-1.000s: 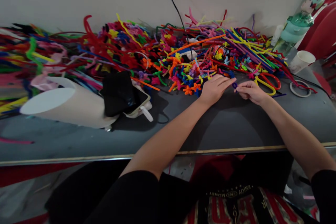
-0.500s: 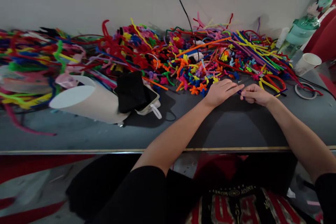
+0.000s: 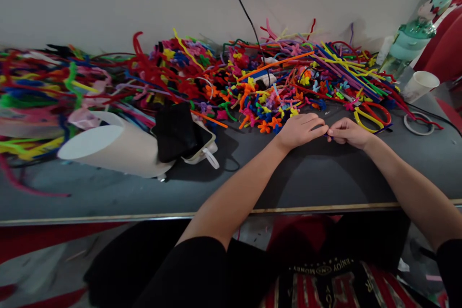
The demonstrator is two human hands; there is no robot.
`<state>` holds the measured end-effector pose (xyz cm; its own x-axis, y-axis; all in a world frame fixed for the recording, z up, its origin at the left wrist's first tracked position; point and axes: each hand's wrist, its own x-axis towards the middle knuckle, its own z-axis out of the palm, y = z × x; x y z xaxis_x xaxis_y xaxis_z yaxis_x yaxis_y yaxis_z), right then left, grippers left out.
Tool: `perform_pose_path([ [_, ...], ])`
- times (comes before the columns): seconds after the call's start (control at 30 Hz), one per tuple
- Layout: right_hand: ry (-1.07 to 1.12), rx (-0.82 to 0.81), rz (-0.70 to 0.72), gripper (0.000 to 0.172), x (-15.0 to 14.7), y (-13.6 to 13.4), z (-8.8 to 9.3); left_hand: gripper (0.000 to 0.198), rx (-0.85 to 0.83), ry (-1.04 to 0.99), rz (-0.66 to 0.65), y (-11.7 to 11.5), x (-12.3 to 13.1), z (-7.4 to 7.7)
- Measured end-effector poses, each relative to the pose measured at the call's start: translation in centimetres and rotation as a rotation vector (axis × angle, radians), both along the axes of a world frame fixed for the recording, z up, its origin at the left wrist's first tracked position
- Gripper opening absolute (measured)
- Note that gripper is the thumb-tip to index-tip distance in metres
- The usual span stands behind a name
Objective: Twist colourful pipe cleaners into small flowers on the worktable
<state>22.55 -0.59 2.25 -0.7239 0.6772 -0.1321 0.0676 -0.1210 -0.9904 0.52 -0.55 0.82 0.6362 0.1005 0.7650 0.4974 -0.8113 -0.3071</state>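
Note:
Over the grey tabletop, my left hand point(image 3: 302, 131) and my right hand point(image 3: 348, 133) meet at the fingertips. Between them is a dark purple pipe cleaner point(image 3: 329, 138), mostly hidden by the fingers; a thin dark purple end also shows beyond my right wrist. My right hand pinches it with thumb and curled fingers. The left fingers are bent together toward the same spot, their thumb out of sight. Just left of my left hand lie small pipe-cleaner flowers, among them an orange flower point(image 3: 264, 126). Scissors point(image 3: 371, 116) with red and yellow handles lie behind my right hand.
A heap of coloured pipe cleaners point(image 3: 187, 84) runs along the wall. On the left lie a white cut-off tube point(image 3: 119, 149) and a black object point(image 3: 176, 132) on a pale case. A tape ring point(image 3: 418, 124), paper cup point(image 3: 421, 85) and green bottle point(image 3: 409, 45) stand right. A black cable hangs down.
The view has shifted slightly, so the table's things sit a little further left. My fingertips have drawn closer together, and the left fingers are more bent than before.

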Motion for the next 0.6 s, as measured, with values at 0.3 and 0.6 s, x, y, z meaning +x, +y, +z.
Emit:
perform_pose_path([
  [0.3,0.153,-0.069,-0.069,0.042,-0.52,-0.39,0.01,0.027,-0.187,0.046,0.033,0.35,-0.27,-0.21],
  [0.6,0.166,-0.197,0.088,0.033,0.35,0.09,0.08,0.025,-0.169,0.047,0.022,0.26,-0.38,0.2],
])
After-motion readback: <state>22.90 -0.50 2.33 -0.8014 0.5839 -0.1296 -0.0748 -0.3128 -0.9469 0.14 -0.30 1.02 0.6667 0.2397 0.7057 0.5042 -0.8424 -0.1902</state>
